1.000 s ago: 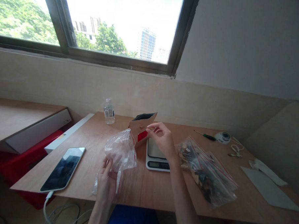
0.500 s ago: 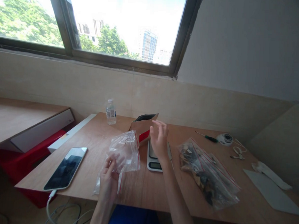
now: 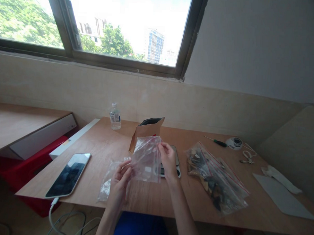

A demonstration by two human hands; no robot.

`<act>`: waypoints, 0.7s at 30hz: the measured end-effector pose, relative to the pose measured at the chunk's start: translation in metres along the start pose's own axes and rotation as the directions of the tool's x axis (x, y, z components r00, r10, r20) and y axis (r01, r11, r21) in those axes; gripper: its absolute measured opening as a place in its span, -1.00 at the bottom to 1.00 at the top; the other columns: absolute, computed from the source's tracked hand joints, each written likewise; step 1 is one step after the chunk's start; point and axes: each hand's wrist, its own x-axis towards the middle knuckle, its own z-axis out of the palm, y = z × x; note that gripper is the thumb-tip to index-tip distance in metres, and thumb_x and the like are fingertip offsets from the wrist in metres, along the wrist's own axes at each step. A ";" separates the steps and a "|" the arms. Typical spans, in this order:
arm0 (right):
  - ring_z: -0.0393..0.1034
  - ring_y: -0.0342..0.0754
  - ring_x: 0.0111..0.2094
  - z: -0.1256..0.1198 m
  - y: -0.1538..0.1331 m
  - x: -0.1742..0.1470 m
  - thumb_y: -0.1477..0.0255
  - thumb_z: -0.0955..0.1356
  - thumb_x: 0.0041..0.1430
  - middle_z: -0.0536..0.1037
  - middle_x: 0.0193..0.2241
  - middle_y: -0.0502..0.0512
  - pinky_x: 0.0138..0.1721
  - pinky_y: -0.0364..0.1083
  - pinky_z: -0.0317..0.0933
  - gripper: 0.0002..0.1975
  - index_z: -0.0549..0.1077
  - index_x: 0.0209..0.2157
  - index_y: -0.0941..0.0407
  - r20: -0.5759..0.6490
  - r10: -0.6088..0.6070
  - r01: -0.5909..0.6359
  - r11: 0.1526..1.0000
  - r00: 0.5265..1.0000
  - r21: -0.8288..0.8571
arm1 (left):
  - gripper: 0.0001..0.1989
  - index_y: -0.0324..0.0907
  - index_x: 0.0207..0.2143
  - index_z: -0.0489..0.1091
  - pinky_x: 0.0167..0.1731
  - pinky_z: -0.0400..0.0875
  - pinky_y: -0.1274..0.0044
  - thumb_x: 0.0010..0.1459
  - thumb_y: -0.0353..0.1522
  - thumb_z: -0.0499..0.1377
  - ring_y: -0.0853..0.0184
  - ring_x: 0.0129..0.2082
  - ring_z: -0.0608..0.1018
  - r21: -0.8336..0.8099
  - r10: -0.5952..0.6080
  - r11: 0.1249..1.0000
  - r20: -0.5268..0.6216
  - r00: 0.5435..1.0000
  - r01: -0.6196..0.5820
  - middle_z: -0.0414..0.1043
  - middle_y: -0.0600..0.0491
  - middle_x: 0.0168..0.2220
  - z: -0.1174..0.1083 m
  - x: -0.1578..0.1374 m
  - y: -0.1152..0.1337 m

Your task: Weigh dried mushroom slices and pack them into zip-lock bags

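A clear zip bag [image 3: 146,162] is stretched between my two hands above the table. My left hand [image 3: 121,176] pinches its left side, while my right hand [image 3: 167,157] grips the upper right edge by the red seal strip. Another clear plastic bag [image 3: 106,184] lies on the table, partly behind my left hand. Behind the held bag stands an open brown paper pouch [image 3: 146,127] with a dark inside. A small digital scale [image 3: 178,159] sits behind my right hand, largely covered by it and the bag.
Right of the scale lie zip bags [image 3: 216,182] with brown and dark pieces in them. A green-handled screwdriver [image 3: 219,143], a white dome camera [image 3: 234,143] and a white sheet [image 3: 280,197] are farther right. On the left are a plugged-in phone [image 3: 68,176] and a water bottle [image 3: 115,117].
My right hand has come down from beside the pouch and taken hold of the zip bag's right edge. The bag has shifted right, uncovering the other bag on the table.
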 end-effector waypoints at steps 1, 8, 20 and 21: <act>0.43 -0.06 -0.41 -0.001 0.001 0.000 0.15 0.36 0.00 0.53 -0.46 0.06 -0.40 -0.13 0.30 -0.69 0.40 -0.40 0.13 -0.061 0.004 -0.002 1.000 0.998 0.023 | -0.61 -0.15 -0.19 0.43 -0.29 0.40 0.56 -0.14 -0.30 0.35 0.35 -0.33 0.54 0.018 0.015 1.000 0.022 1.000 -0.016 0.53 0.04 -0.29 0.000 0.000 0.000; 0.39 -0.08 -0.53 0.000 0.005 -0.018 0.07 0.30 0.07 0.50 -0.53 0.04 -0.51 -0.14 0.28 -0.62 0.42 -0.34 0.13 -0.002 0.047 -0.047 0.999 0.999 0.010 | -0.60 -0.20 -0.16 0.47 -0.35 0.44 0.49 -0.05 -0.18 0.25 0.20 -0.21 0.53 0.064 -0.047 0.997 0.065 0.997 0.043 0.50 -0.06 -0.18 -0.001 -0.006 0.007; 0.39 -0.11 -0.54 -0.013 0.027 -0.033 0.21 0.36 0.04 0.51 -0.39 0.06 -0.66 -0.19 0.22 -0.72 0.42 -0.28 0.12 0.185 0.074 -0.053 0.992 0.980 -0.114 | -0.54 -0.21 -0.22 0.51 -0.50 0.40 0.54 0.01 -0.04 0.15 0.24 -0.34 0.53 0.281 -0.052 0.959 0.034 0.998 0.040 0.53 -0.09 -0.18 -0.012 -0.006 0.009; 0.40 -0.10 -0.54 -0.016 0.029 -0.034 0.23 0.37 0.03 0.51 -0.36 0.07 -0.67 -0.19 0.21 -0.73 0.44 -0.29 0.11 0.203 0.084 -0.060 0.991 0.976 -0.119 | -0.54 -0.21 -0.24 0.52 -0.47 0.39 0.55 -0.01 -0.03 0.16 0.24 -0.33 0.54 0.299 -0.064 0.953 0.021 0.998 0.055 0.53 -0.08 -0.20 -0.011 -0.005 0.011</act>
